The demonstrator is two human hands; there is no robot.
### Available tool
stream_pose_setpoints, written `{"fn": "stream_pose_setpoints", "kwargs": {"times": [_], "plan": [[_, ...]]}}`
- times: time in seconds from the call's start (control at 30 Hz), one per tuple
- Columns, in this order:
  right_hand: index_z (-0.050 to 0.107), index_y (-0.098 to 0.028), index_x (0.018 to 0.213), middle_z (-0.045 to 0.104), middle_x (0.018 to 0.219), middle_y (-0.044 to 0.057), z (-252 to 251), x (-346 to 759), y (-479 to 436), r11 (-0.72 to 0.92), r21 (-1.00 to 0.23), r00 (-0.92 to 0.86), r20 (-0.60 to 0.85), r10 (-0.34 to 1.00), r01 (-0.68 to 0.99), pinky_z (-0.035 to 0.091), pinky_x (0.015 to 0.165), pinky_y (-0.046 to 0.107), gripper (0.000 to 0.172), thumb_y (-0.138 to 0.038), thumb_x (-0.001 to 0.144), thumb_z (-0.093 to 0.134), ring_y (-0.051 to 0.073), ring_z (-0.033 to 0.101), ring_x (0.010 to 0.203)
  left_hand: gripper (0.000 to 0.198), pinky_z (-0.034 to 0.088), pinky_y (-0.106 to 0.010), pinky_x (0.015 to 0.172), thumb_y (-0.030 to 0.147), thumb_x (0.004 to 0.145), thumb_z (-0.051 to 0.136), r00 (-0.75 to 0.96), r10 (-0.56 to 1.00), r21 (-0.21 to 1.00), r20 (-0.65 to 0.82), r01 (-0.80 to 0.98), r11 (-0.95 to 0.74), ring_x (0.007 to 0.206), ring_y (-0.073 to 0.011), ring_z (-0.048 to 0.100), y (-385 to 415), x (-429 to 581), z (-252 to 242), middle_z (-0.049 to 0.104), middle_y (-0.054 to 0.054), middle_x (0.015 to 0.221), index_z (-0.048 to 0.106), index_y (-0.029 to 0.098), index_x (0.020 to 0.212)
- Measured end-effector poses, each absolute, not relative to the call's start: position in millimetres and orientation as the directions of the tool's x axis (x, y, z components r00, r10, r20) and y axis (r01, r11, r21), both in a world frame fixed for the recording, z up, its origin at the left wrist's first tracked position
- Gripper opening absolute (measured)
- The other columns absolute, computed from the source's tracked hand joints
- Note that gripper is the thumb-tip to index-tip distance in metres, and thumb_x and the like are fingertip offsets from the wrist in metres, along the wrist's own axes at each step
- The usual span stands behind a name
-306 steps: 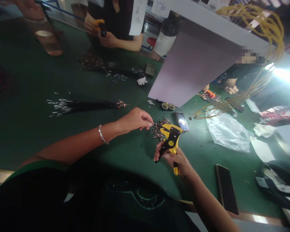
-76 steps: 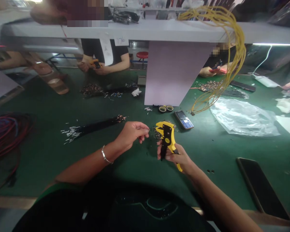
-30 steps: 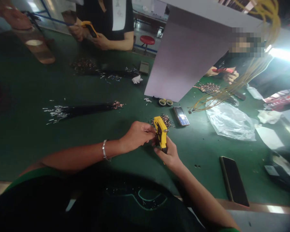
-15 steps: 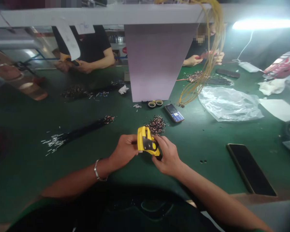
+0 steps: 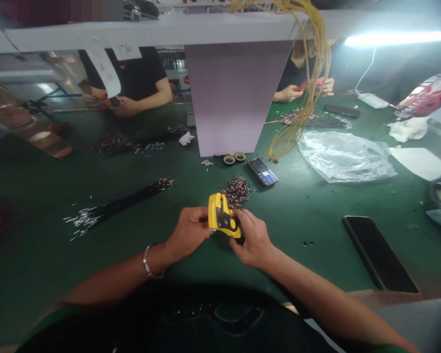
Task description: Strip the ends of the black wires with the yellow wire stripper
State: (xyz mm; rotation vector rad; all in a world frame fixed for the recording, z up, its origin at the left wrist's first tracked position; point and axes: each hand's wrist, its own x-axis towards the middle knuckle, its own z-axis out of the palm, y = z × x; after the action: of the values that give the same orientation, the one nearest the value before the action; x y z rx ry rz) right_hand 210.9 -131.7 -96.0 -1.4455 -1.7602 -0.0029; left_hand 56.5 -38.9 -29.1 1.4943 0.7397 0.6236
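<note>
My right hand point(image 5: 255, 240) is wrapped round the handles of a yellow and black wire stripper point(image 5: 221, 219), held low over the green table point(image 5: 95, 245). My left hand point(image 5: 188, 230) is closed and pressed against the tool's head; what its fingertips pinch is too small to make out. A pile of small wire pieces with bare copper ends point(image 5: 236, 190) lies just beyond the tool. A bundle of black wires with stripped ends point(image 5: 117, 203) lies to the left.
A keypad phone point(image 5: 262, 171) and two tape rolls point(image 5: 234, 158) lie by a grey divider panel point(image 5: 235, 93). A dark smartphone point(image 5: 380, 252) lies near the right front edge, a clear plastic bag point(image 5: 343, 157) behind it. Yellow wires point(image 5: 308, 73) hang from the shelf. Other people work across the table.
My left hand went from picking at the wire pile to the stripper's head. The tool turned sideways and came down closer to me. The camera view swung level.
</note>
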Motion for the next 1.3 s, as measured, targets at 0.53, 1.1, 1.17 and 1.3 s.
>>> {"fn": "stream_pose_setpoints", "kwargs": {"times": [0.53,1.1,1.17,1.3], "plan": [[0.043,-0.014,0.112,0.062,0.085,0.01,-98,210,-131,0.336,-0.447,-0.016,0.581,0.814,0.829,0.051,0.064,0.036,0.039,-0.017,0.073,0.047,0.026,0.062,0.074,0.009,0.033,-0.017,0.044,0.01,0.055,0.055,0.591,0.798,0.983,-0.117,0.182,0.01,0.046,-0.0045,0.041,-38,56,-35,0.051,0.005,0.045,0.056,0.015,0.048],[0.044,-0.02,0.08,0.054,0.058,0.001,-104,206,-128,0.211,-0.552,0.101,0.481,0.871,0.807,0.036,0.051,0.028,0.009,-0.021,0.071,0.047,0.018,0.052,0.049,0.016,0.031,-0.019,0.046,0.017,0.064,0.06,0.58,0.8,0.966,-0.151,0.26,-0.006,0.045,-0.0047,0.04,-33,56,-46,0.046,0.005,0.044,0.054,0.015,0.049],[0.044,-0.021,0.077,0.053,0.056,0.0,-104,205,-126,0.168,-0.622,0.137,0.412,0.901,0.764,0.036,0.051,0.027,0.009,-0.022,0.07,0.048,0.016,0.051,0.048,0.015,0.032,-0.019,0.046,0.018,0.067,0.06,0.587,0.795,0.963,-0.152,0.27,-0.015,0.045,-0.0047,0.042,-31,57,-48,0.048,0.005,0.044,0.058,0.015,0.052],[0.048,-0.02,0.073,0.054,0.057,-0.001,-101,204,-124,0.076,-0.816,0.21,0.236,0.949,0.573,0.039,0.051,0.024,0.006,-0.023,0.067,0.048,0.014,0.052,0.051,0.009,0.035,-0.019,0.044,0.02,0.069,0.063,0.583,0.791,0.965,-0.188,0.261,0.037,0.043,-0.0049,0.044,-26,61,-52,0.053,0.004,0.049,0.065,0.014,0.062]]}}
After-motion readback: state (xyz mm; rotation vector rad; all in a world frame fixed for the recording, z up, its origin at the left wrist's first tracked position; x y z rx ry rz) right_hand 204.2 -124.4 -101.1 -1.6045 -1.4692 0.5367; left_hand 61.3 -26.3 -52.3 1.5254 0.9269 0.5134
